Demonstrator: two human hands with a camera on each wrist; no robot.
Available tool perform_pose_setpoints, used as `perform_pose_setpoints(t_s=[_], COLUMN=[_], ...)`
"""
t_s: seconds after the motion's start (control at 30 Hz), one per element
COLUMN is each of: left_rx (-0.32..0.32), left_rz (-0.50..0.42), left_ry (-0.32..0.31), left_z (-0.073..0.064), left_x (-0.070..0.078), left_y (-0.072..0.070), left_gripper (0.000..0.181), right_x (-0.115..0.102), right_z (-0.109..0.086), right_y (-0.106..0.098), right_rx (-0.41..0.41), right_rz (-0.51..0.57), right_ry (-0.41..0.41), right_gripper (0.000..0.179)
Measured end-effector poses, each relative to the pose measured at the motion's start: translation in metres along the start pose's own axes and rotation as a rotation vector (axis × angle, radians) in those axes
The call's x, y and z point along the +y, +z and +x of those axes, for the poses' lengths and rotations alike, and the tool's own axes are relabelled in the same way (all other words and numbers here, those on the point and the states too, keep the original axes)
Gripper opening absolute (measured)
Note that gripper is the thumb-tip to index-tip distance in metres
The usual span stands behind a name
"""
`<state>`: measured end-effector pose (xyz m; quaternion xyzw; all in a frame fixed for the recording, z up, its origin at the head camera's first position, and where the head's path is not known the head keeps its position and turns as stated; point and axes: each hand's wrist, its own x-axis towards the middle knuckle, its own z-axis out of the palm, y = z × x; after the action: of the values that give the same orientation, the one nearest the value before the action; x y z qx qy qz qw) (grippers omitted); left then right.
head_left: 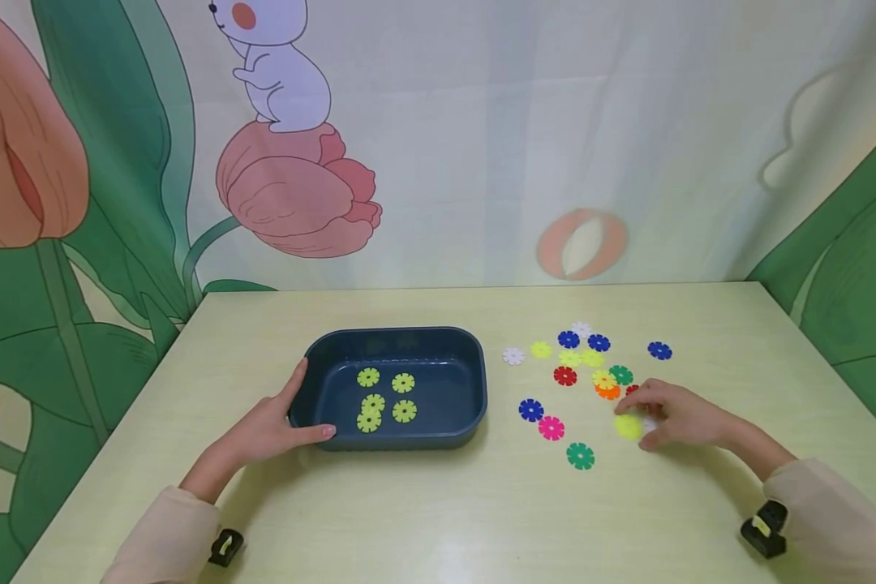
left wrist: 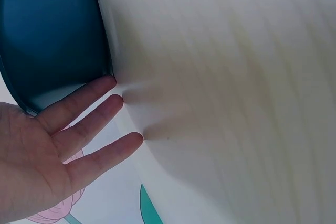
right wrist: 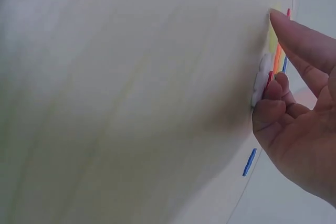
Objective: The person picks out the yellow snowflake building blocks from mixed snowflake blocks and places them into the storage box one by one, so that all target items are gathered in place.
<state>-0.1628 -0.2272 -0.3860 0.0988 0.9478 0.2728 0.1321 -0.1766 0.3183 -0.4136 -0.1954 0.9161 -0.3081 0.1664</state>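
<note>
In the head view, my left hand (head_left: 266,426) is at the left end of a dark blue tray (head_left: 474,389), thumb over the front rim and index finger along the side. The left wrist view shows three straight, spread fingers (left wrist: 100,124) beside the tray's end. Several yellow-green notched discs (head_left: 405,411) lie inside the tray. My right hand (head_left: 679,418) is low over the table, fingers bent and thumb apart. A blurred yellow disc (head_left: 628,427) sits at its fingertips, with a white disc (right wrist: 260,80) partly hidden by the hand.
Loose discs lie right of the tray, including a blue disc (head_left: 659,350), a red disc (head_left: 565,375), a pink disc (head_left: 551,428), a green disc (head_left: 580,456) and an orange disc (head_left: 608,392), partly overlapped by yellow. A printed curtain (head_left: 445,162) hangs behind the table (head_left: 423,519).
</note>
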Motion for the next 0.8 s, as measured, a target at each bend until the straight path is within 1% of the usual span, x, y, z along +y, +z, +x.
perform_pose_setpoints(t_s=[0.2, 0.5, 0.7, 0.8], left_rx=[0.0, -0.001, -0.002, -0.002], left_rz=[0.002, 0.008, 0.006, 0.002], left_ry=[-0.008, -0.011, -0.017, -0.019], left_z=[0.0, 0.002, 0.002, 0.001], left_x=[0.0, -0.002, -0.002, -0.001], left_y=[0.0, 0.001, 0.0, 0.0], left_gripper=[0.111, 0.11, 0.111, 0.111], right_x=[-0.004, -0.012, -0.013, -0.014], right_z=[0.002, 0.001, 0.002, 0.002], right_y=[0.003, 0.003, 0.004, 0.004], right_rx=[0.03, 0.045, 0.016, 0.01], right_rz=[-0.036, -0.047, -0.035, -0.027], right_ry=[-0.009, -0.04, -0.043, -0.063], right_gripper=[0.032, 0.032, 0.031, 0.03])
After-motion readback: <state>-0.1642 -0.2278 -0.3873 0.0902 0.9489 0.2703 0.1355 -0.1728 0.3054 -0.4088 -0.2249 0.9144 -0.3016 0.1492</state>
